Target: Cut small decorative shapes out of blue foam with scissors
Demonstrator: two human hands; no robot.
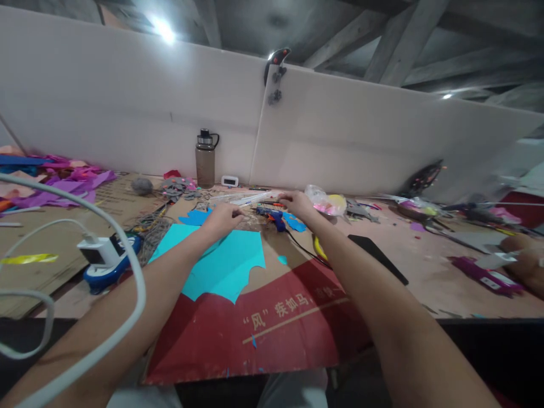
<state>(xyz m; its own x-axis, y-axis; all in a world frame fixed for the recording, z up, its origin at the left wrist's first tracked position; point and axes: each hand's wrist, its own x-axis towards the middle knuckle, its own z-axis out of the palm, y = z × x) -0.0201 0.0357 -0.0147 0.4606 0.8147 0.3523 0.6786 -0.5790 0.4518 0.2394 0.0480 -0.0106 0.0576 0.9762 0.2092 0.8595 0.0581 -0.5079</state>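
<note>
My left hand hovers at or rests on the upper edge of a turquoise sheet with a scalloped lower edge. Its fingers are curled, and whatever they may hold is too small to make out. Farther right, my right hand reaches over the far part of the work area, its fingers bent together near some small items; any held object is hidden. Between the hands lies a blue glue gun with a black cord. Blue cut pieces lie beside it. Clear sticks lie beyond the hands.
Red-printed cardboard lies under the sheet. A bottle stands by the white partition. At left are a power strip, a white cable and purple scraps. A black tablet-like slab lies right; another person's hand is far right.
</note>
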